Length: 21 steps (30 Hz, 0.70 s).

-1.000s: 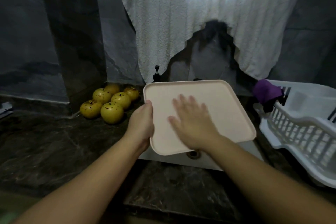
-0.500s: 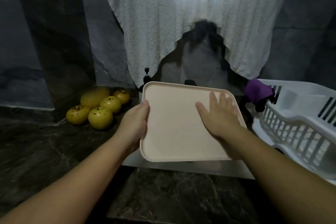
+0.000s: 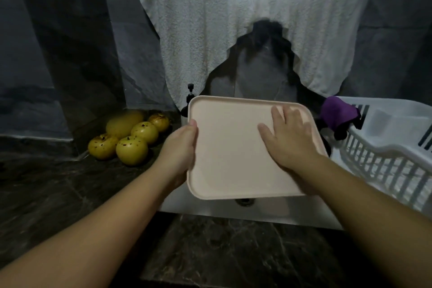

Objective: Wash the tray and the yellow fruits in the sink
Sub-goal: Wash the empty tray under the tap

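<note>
A person holds a pale pink tray over the sink, its far edge toward the back wall and its face turned up to the camera. The left hand grips the tray's left rim, thumb over the top edge and fingers curled underneath. The right hand lies flat on the tray's right half, fingers straight and slightly spread, palm pressed to the surface near the far right corner. The sink's drain shows just below the tray's near edge. Five yellow fruits, speckled with brown spots, sit clustered on the dark counter at its back edge, left of the sink and apart from the tray. A black pump top rises behind the tray's far left corner. A white towel hangs on the wall above the sink. On the counter's right side stands a white rack, with a purple cloth draped over its left rim.
</note>
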Available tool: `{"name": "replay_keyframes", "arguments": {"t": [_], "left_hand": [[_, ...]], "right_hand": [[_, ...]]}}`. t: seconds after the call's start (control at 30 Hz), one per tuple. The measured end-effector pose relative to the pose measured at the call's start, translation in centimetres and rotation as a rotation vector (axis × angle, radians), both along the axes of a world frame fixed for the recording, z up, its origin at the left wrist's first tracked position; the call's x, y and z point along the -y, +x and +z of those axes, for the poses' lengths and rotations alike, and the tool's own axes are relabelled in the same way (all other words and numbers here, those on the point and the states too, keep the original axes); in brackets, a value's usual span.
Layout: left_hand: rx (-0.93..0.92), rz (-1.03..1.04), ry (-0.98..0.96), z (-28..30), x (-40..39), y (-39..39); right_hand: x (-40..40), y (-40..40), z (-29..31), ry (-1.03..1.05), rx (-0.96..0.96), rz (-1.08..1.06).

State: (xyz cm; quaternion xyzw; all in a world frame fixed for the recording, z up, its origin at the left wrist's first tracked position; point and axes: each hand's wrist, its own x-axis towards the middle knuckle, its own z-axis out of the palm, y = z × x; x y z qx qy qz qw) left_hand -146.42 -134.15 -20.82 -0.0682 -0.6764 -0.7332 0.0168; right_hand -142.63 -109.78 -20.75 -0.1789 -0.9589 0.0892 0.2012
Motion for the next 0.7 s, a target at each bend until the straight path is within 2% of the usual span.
{"name": "replay_keyframes", "arguments": {"t": [0.07,0.1,0.2,0.3,0.37,0.47,0.53,0.57,0.63,0.7], "left_hand": [[0.019,-0.057,0.045,0.3,-2.2,0.5],[0.029,-0.082,0.072,0.5,-3.1,0.8],[0.05,-0.111,0.166,0.7,-3.7,0.6],[0.095,-0.024,0.193,0.8,-1.6,-0.4],[0.084,0.019,0.126,0.5,-0.3,-0.6],[0.056,0.011,0.027,-0.3,0.1,0.2],[0.072,-0.053,0.043,-0.7,-1.3,0.6],[0.073,-0.079,0.051,-0.8,-2.2,0.9],[0.059,-0.112,0.055,-0.6,-3.9,1.2],[0.057,-0.117,0.107,-0.3,-4.4,1.0]], "right_hand": [[4.7,-2.1,0.9,-0.109,-0.035,-0.056],[7.3,-2.8,1.1,-0.077,-0.048,-0.009],[11.2,-2.0,0.5,0.234,-0.108,0.316],[7.7,0.3,-0.4,0.423,0.006,0.592],[3.6,1.2,-0.9,0.367,0.09,0.512],[-1.0,1.8,-0.7,0.13,0.041,0.088],[0.0,0.6,0.0,-0.073,-0.037,-0.13],[1.9,-0.3,0.3,-0.139,-0.04,-0.161],[6.4,-1.6,0.2,-0.076,-0.032,-0.012],[9.8,-1.3,-0.7,0.145,-0.072,0.292]]}}
